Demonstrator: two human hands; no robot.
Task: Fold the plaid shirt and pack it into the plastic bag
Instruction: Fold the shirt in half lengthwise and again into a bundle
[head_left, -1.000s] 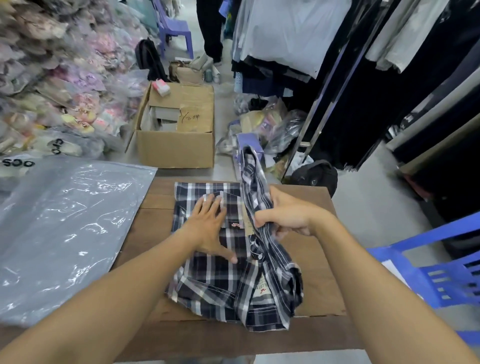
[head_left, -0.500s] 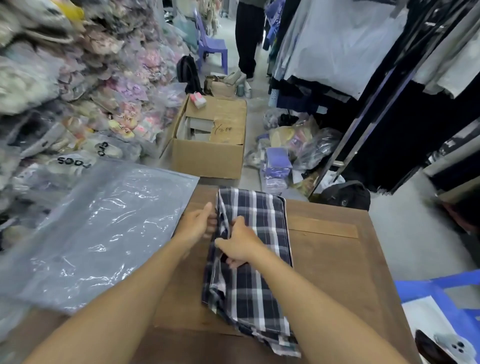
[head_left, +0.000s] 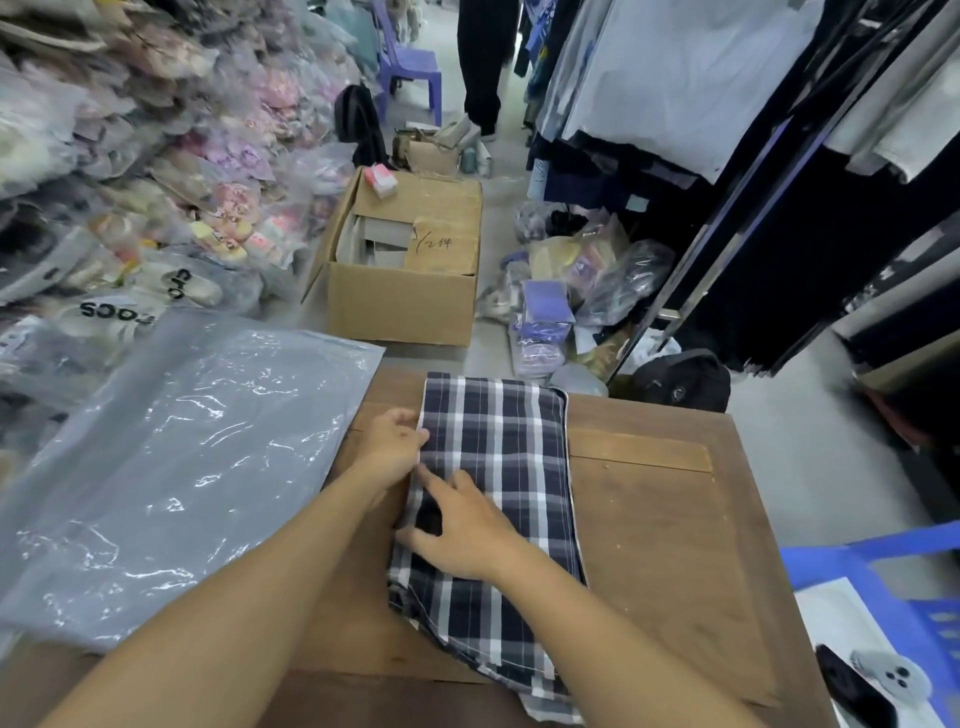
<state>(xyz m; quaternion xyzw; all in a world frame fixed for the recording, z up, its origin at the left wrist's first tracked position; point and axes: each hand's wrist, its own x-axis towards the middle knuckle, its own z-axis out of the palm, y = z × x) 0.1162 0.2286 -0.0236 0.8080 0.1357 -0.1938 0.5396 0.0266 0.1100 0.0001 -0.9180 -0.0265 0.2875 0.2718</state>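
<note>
The plaid shirt (head_left: 498, 483) lies folded into a long narrow strip on the wooden table (head_left: 665, 545), its far end at the table's far edge. The left hand (head_left: 392, 449) sits at the shirt's left edge, fingers curled together and pinching the fabric fold. The right hand (head_left: 462, 525) rests flat on top of the shirt, just nearer than the left hand, fingers spread and pressing the cloth down. The plastic bag (head_left: 171, 467) lies flat and empty to the left of the shirt, overhanging the table's left side. A cardboard box (head_left: 400, 306) stands on the floor beyond the shirt.
</note>
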